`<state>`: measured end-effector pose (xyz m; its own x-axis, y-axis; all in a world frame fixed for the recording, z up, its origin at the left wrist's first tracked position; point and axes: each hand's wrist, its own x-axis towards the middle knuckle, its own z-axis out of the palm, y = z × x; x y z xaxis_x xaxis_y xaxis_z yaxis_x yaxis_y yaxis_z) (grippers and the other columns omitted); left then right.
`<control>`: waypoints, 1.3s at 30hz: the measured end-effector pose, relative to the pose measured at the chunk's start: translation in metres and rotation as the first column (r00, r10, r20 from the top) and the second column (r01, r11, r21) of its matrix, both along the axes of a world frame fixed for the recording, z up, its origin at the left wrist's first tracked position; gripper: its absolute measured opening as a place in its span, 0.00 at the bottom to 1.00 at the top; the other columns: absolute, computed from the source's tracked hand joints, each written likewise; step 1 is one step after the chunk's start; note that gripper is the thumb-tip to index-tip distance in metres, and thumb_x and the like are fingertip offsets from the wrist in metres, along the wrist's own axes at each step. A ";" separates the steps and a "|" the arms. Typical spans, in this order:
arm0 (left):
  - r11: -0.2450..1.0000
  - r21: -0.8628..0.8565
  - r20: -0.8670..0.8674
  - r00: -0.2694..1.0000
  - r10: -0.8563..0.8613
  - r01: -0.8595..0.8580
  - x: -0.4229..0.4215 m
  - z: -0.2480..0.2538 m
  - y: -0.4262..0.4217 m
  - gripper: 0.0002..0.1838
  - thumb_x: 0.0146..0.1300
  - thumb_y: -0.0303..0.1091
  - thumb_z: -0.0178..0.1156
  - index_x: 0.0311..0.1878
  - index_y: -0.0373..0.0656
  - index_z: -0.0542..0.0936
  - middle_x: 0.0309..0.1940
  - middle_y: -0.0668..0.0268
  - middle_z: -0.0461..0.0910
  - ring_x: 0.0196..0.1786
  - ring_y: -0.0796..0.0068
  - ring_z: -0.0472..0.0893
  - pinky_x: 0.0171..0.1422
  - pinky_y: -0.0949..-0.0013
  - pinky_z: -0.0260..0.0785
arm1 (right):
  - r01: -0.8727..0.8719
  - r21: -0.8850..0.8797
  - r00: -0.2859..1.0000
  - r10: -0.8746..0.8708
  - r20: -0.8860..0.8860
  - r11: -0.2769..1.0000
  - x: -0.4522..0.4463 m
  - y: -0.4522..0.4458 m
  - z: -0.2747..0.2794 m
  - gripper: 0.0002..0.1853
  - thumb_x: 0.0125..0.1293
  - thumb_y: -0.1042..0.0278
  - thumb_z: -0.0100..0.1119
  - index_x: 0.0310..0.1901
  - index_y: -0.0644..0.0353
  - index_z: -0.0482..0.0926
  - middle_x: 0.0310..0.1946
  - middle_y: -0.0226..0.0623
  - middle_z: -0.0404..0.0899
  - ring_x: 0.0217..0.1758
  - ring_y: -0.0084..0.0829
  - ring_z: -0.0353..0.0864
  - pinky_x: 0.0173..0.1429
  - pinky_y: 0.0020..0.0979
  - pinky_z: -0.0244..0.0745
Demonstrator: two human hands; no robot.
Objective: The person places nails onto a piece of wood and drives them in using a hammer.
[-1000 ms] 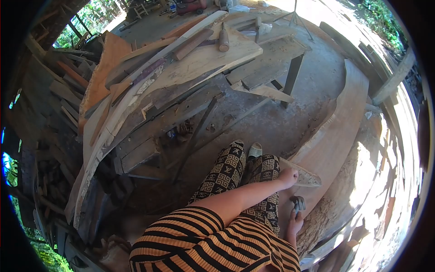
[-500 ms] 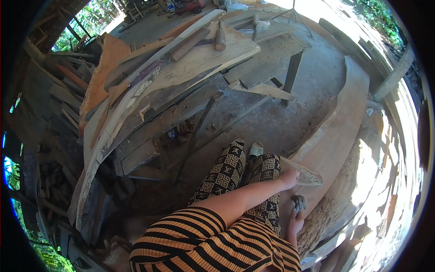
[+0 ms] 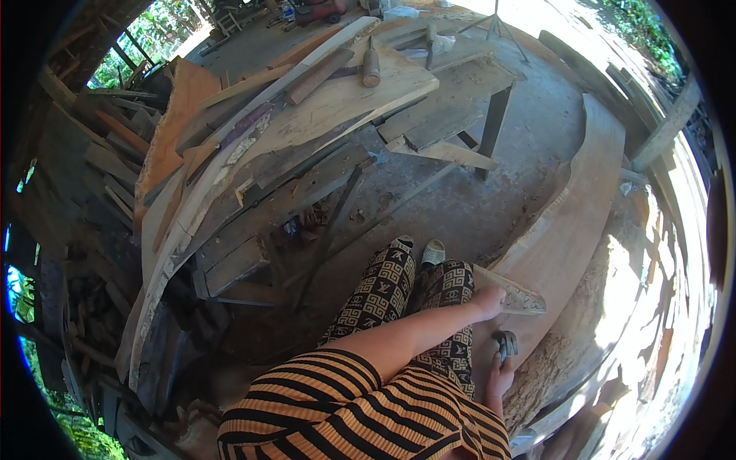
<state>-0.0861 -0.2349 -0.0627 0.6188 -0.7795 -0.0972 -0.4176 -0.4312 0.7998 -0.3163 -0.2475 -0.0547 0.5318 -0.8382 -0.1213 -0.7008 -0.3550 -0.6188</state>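
My left hand [image 3: 488,302] is closed on a narrow, pale wooden piece [image 3: 524,300] with carved-looking marks along its face. That piece lies across a broad, smooth wooden slab [image 3: 571,222] with a wavy edge, to the right of my legs. Just below, my right hand [image 3: 501,376] is wrapped round a small dark grey tool [image 3: 505,343] with a curved, blocky end. Its exact kind is too small to tell. The tool is close to the slab's surface; I cannot tell whether it touches it.
On the left, a workbench [image 3: 452,84] bears long boards [image 3: 330,126], a wooden-handled chisel [image 3: 372,67] and another handled tool [image 3: 431,44]. Stacked scrap wood [image 3: 115,176] fills the far left. A rough log-like surface [image 3: 586,326] lies right of the slab. A tripod stand [image 3: 497,27] stands behind.
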 end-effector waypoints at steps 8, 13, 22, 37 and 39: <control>0.999 0.029 -0.019 0.999 -0.035 0.036 0.000 0.012 0.004 0.04 0.51 0.29 0.57 0.27 0.43 0.81 0.28 0.54 0.82 0.36 0.53 0.82 0.43 0.55 0.74 | 0.006 -0.039 1.000 -0.005 0.016 0.999 0.005 0.005 0.011 0.23 0.67 0.46 0.53 0.33 0.63 0.76 0.15 0.47 0.70 0.19 0.49 0.72 0.27 0.45 0.63; 0.995 0.079 0.019 0.998 -0.054 0.053 -0.001 0.015 0.004 0.05 0.52 0.29 0.56 0.28 0.43 0.81 0.30 0.54 0.81 0.38 0.52 0.82 0.44 0.54 0.73 | 0.003 0.023 0.998 -0.001 -0.070 1.000 0.000 0.001 0.005 0.22 0.67 0.45 0.51 0.41 0.60 0.79 0.19 0.48 0.75 0.22 0.47 0.75 0.29 0.43 0.66; 0.995 0.055 -0.004 0.996 -0.085 0.085 0.003 0.014 0.002 0.06 0.53 0.32 0.57 0.30 0.43 0.81 0.33 0.55 0.82 0.40 0.52 0.81 0.45 0.53 0.73 | 0.025 -0.001 0.997 -0.025 -0.076 1.000 0.003 0.004 0.009 0.21 0.67 0.45 0.52 0.40 0.58 0.79 0.19 0.47 0.74 0.22 0.47 0.75 0.29 0.44 0.66; 0.973 0.148 0.078 0.979 -0.188 0.175 0.003 0.020 0.002 0.08 0.55 0.36 0.56 0.33 0.46 0.82 0.32 0.55 0.82 0.40 0.51 0.82 0.46 0.50 0.74 | 0.017 -0.016 0.999 -0.018 -0.050 1.000 0.004 0.004 0.010 0.25 0.67 0.43 0.52 0.37 0.64 0.77 0.18 0.50 0.74 0.22 0.53 0.75 0.29 0.48 0.66; 0.974 0.143 0.085 0.978 -0.189 0.176 0.003 0.021 0.003 0.07 0.55 0.35 0.56 0.32 0.46 0.82 0.32 0.55 0.82 0.40 0.51 0.82 0.46 0.50 0.74 | 0.021 -0.026 0.999 -0.022 -0.041 0.999 0.004 0.005 0.009 0.25 0.67 0.44 0.52 0.38 0.64 0.78 0.18 0.50 0.74 0.22 0.53 0.74 0.28 0.48 0.66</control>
<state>-0.0832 -0.2321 -0.0416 0.4786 -0.8643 -0.1546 -0.5721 -0.4405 0.6919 -0.3119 -0.2428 -0.0452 0.5088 -0.8523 -0.1212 -0.7333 -0.3554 -0.5797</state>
